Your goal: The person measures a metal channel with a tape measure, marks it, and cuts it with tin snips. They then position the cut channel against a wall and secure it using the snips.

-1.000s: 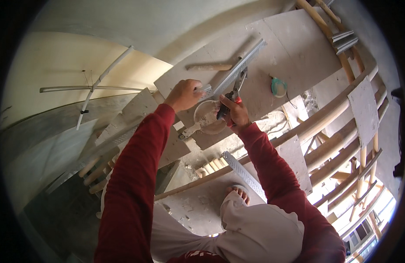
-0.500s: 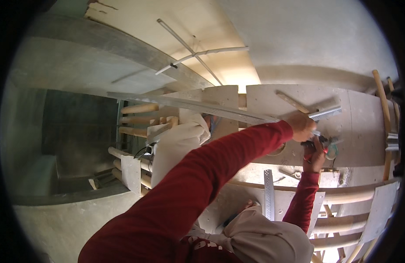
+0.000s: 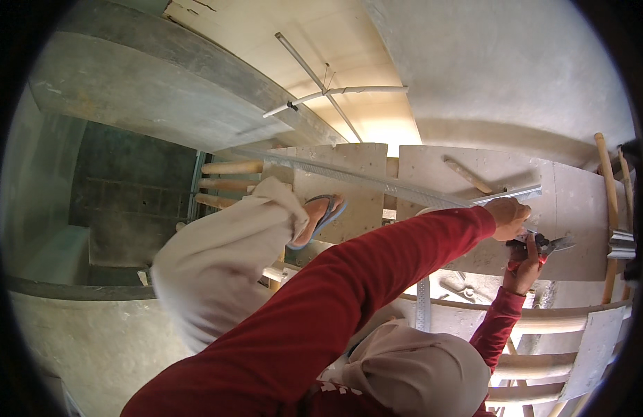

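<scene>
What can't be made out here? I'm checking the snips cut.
- Head view: left hand covers where it meets the metal strip.
- Right hand wraps the red-handled snips; the grip is hidden.
- Blade contact with the strip: too small to tell.
- Platform boards: partly behind the red sleeve.

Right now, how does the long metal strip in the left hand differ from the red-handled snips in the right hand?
The metal strip is long, thin and grey, running across the boards; the snips are short, with red grips and dark blades. The left hand grips the strip near its right end from above; the right hand closes on the snips' handles from below. Both meet at the strip's end.
</scene>
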Demonstrator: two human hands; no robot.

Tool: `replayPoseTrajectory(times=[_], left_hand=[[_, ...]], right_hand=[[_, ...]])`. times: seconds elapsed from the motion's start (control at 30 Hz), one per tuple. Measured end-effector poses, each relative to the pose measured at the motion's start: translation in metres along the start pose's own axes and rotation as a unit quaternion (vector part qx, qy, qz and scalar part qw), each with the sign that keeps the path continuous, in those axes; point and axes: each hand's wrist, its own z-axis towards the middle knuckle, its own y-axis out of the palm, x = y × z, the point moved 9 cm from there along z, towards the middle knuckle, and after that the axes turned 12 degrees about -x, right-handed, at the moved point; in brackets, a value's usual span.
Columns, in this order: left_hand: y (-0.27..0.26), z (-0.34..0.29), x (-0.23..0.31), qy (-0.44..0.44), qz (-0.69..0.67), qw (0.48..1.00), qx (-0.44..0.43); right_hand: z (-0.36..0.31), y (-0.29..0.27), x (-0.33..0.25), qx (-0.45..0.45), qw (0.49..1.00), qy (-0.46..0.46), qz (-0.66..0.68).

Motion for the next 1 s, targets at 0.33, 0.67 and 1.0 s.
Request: replayPoseTrajectory(times=[0.33,0.67,1.0], left_hand=[[-0.017,-0.046,-0.041,-0.049,-0.049,0.996,0.053],[-0.049,-0.281,-0.259,-0.358,0.116,0.923,-0.086],[-0.017,-0.322,-0.323,-0.42,0.163,0.89,-0.074]], right_hand=[[0.01,-0.029,0.008,0.01,0.999,0.021,-0.036],[0.03,-0.072,-0.023,-0.009,0.997,0.037,-0.069],[0.033,-0.084,-0.069,-0.004,0.997,0.043,-0.064]])
